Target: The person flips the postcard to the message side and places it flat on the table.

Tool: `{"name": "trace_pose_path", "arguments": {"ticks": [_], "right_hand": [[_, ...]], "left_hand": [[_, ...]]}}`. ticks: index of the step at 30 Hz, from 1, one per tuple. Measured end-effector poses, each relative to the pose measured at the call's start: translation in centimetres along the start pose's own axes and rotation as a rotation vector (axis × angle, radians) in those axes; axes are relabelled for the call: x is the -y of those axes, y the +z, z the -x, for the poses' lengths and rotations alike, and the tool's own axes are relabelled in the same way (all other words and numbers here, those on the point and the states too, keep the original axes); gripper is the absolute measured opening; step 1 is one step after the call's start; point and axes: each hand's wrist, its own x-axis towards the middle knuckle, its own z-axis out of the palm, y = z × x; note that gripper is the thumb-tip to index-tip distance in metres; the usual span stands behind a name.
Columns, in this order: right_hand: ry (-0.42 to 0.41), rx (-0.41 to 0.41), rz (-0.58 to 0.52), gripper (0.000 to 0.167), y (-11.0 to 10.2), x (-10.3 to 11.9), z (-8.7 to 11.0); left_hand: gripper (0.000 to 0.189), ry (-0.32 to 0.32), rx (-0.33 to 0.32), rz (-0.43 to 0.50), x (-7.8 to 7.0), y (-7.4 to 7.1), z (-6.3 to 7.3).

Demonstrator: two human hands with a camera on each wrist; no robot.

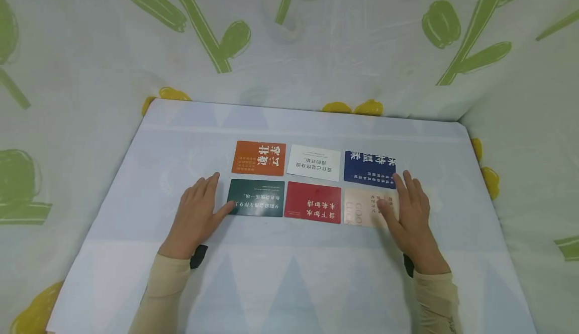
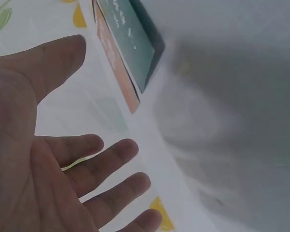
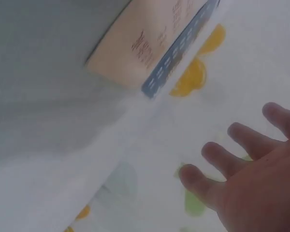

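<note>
Several printed cards lie flat in two rows in the head view. The back row has an orange card (image 1: 246,158), a white card (image 1: 313,162) and a navy blue card (image 1: 368,171). In front of these are a green card (image 1: 256,198), a red card (image 1: 312,202) and a beige card (image 1: 362,208). My left hand (image 1: 195,216) is spread at the left end, its thumb tip by the green card's edge. At the right end, my right hand (image 1: 410,218) is spread too, its thumb overlapping the beige card in this view. Both hands hold nothing.
The cards lie on a table (image 1: 271,284) covered with a pale cloth of blue triangles. Behind and beside it hangs a white curtain (image 1: 316,63) with green leaves and yellow flowers. A dark wrist strap (image 1: 198,256) shows at my left sleeve.
</note>
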Motion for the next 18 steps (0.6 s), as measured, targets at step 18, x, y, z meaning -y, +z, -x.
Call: {"name": "trace_pose_path", "arguments": {"ticks": [18], "right_hand": [[-0.122, 0.166, -0.024, 0.083, 3.5, 3.6, -1.8]], "left_hand": [[0.092, 0.026, 0.187, 0.015, 0.0, -0.1, -2.3]]}}
